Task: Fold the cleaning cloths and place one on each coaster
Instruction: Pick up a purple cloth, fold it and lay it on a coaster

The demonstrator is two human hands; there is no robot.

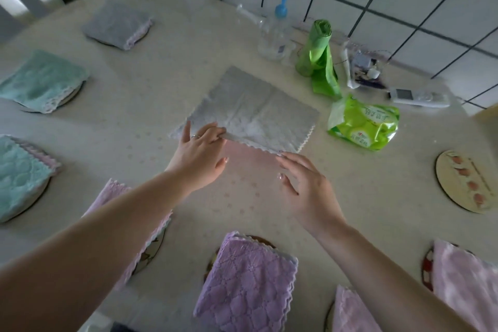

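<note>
Grey cloth (248, 108) flat mid-table for folding — near edge pinched by left hand (200, 152), right hand (304, 186) open beside; bare coaster (463, 183) waiting.

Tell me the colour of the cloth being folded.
Grey cloth, white zigzag edge; head view.

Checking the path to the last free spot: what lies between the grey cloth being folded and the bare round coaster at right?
Head view: only bare tablecloth between the flat grey cloth and the bare round coaster.
</note>
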